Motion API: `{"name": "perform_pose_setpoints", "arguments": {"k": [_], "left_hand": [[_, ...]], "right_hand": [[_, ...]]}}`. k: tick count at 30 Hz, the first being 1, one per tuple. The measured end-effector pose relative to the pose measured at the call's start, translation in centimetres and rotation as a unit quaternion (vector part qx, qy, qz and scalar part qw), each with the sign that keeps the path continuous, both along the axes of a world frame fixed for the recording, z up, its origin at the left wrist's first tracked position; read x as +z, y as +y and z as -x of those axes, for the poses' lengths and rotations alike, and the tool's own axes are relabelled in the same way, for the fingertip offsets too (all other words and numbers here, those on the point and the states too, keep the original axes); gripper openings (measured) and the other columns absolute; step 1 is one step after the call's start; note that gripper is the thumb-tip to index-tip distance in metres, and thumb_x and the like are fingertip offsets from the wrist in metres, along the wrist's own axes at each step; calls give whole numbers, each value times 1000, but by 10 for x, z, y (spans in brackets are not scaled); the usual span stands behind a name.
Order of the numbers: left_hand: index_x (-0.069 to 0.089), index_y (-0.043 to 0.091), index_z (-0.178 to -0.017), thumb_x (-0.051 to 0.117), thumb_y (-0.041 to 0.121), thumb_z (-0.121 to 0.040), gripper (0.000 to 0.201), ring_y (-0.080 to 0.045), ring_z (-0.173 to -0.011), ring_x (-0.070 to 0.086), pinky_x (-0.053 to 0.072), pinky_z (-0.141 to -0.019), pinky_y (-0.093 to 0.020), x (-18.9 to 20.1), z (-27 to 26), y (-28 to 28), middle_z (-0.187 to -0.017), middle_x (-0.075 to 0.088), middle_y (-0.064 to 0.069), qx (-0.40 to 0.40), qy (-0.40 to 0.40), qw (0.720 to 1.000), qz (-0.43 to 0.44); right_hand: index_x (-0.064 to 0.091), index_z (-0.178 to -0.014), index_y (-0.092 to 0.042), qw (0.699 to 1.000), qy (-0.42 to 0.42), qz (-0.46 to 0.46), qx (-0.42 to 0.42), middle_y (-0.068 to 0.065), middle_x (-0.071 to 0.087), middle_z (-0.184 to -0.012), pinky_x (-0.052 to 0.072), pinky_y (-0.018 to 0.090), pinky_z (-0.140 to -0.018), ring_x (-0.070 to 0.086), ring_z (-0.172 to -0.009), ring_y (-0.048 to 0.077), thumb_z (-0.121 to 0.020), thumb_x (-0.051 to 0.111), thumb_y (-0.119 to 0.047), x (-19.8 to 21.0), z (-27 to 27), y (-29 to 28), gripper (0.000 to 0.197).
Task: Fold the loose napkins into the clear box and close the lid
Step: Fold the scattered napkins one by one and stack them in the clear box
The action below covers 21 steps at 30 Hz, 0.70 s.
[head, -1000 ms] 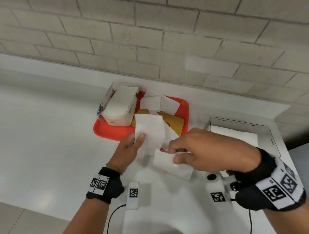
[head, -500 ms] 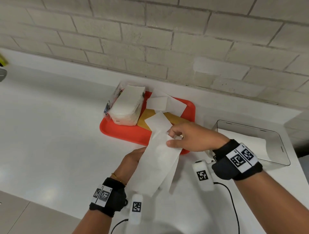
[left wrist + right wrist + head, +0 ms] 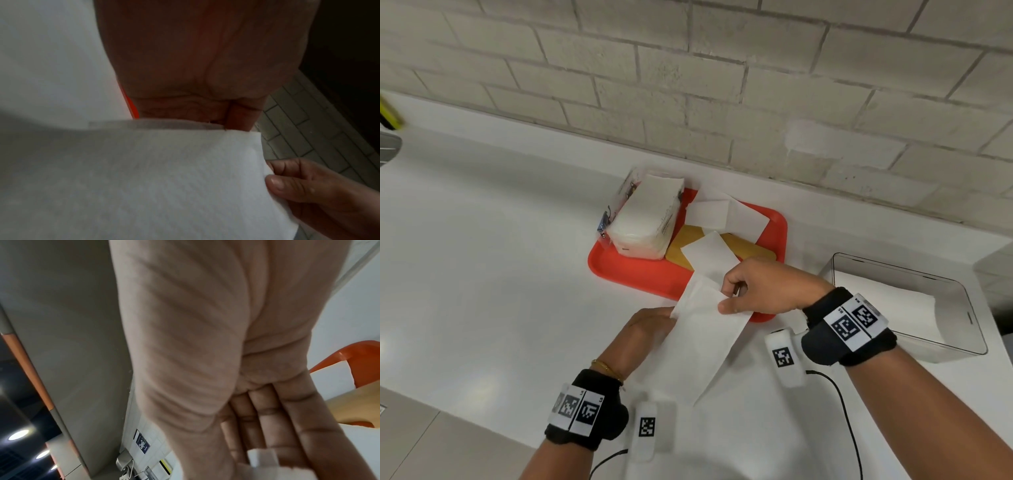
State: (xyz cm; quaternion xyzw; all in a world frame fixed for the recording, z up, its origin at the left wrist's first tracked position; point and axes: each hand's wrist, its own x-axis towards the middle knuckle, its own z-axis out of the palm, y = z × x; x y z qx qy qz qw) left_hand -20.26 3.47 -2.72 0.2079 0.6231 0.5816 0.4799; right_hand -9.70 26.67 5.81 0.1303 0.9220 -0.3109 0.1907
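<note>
On the white counter (image 3: 482, 274), one wrapped napkin pack (image 3: 645, 219) sits on the left of one red tray (image 3: 640, 270). The left hand (image 3: 650, 325) lies half hidden under one long napkin (image 3: 702, 339), fingers seemingly curled on its edge. The right hand (image 3: 763, 291) pinches that napkin's upper part. Two loose napkins (image 3: 722, 214) rest on the tray. Rightmost, one clear box (image 3: 962, 329) holds folded white paper

Both the left hand (image 3: 654, 322) and right hand (image 3: 763, 291) pinch a long white napkin (image 3: 702, 339) above the counter (image 3: 482, 274).
</note>
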Motion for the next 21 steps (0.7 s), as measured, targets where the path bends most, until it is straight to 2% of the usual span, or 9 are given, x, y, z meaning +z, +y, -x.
{"name": "perform_pose_setpoints", "arguments": {"k": [2,4,5,7,10,12,14,18,21], "left_hand": [[75,10,-123,56,37,-99,41,-31,-120,68,50,-103,-43,0,-1,-1,-124,74,-12,14,-43,999,-19],[72,18,-129,47,49,-106,46,-24,-122,68,51,-105,-39,-1,-5,0,-128,73,-6,4,-25,999,-24],[72,22,-127,52,55,-102,47,-21,-118,70,53,-103,-40,-2,-8,2,-125,75,-3,-3,7,1000,-18],[76,25,-116,71,49,-94,34,-16,-104,75,58,-95,-41,-8,-13,8,-112,79,3,15,78,997,17],[79,20,-107,75,32,-94,18,-19,-95,77,60,-91,-45,-19,-15,13,-102,81,1,66,69,994,49],[78,14,-108,72,29,-96,20,-27,-98,77,60,-94,-50,-21,-14,11,-104,81,-5,92,18,994,51],[76,10,-111,69,30,-98,25,-32,-100,76,60,-94,-51,-23,-10,6,-106,80,-10,117,-20,992,54],[76,7,-114,67,31,-99,30,-38,-104,74,57,-97,-55,-29,-3,-4,-111,78,-16,143,-69,986,52],[77,8,-114,67,32,-99,30,-39,-105,74,57,-97,-55,-30,0,-8,-112,78,-17,161,-80,982,50]], "right_hand": [[70,-82,-33,1000,8,1,-3,-22,64,-76,40,7,-59,57,-68,-15,-89,79,-41,-1,3,-1,14],[72,-80,-30,999,15,19,-22,-17,68,-75,46,11,-61,62,-68,-7,-88,81,-39,-6,7,-1,15],[74,-81,-26,998,17,37,-39,-13,72,-78,53,16,-64,67,-71,0,-87,81,-38,-8,9,-1,15],[77,-88,-21,994,13,82,-71,-5,78,-87,61,27,-71,74,-79,12,-87,82,-37,-14,12,0,16],[74,-100,-25,983,41,120,-134,-8,77,-98,58,29,-85,72,-93,9,-83,82,-50,-30,19,3,31],[68,-117,-24,973,74,73,-206,-12,71,-114,51,25,-90,66,-107,7,-85,76,-58,-46,26,10,46],[64,-128,-19,964,83,-27,-249,-5,67,-124,48,28,-93,63,-116,16,-90,69,-60,-69,34,20,56],[65,-118,-17,953,57,-138,-262,4,71,-116,56,40,-92,66,-111,28,-70,62,-81,-114,49,32,80],[63,-120,-15,944,66,-180,-267,5,70,-117,56,43,-94,66,-110,28,-69,76,-72,-131,60,34,78]]}}
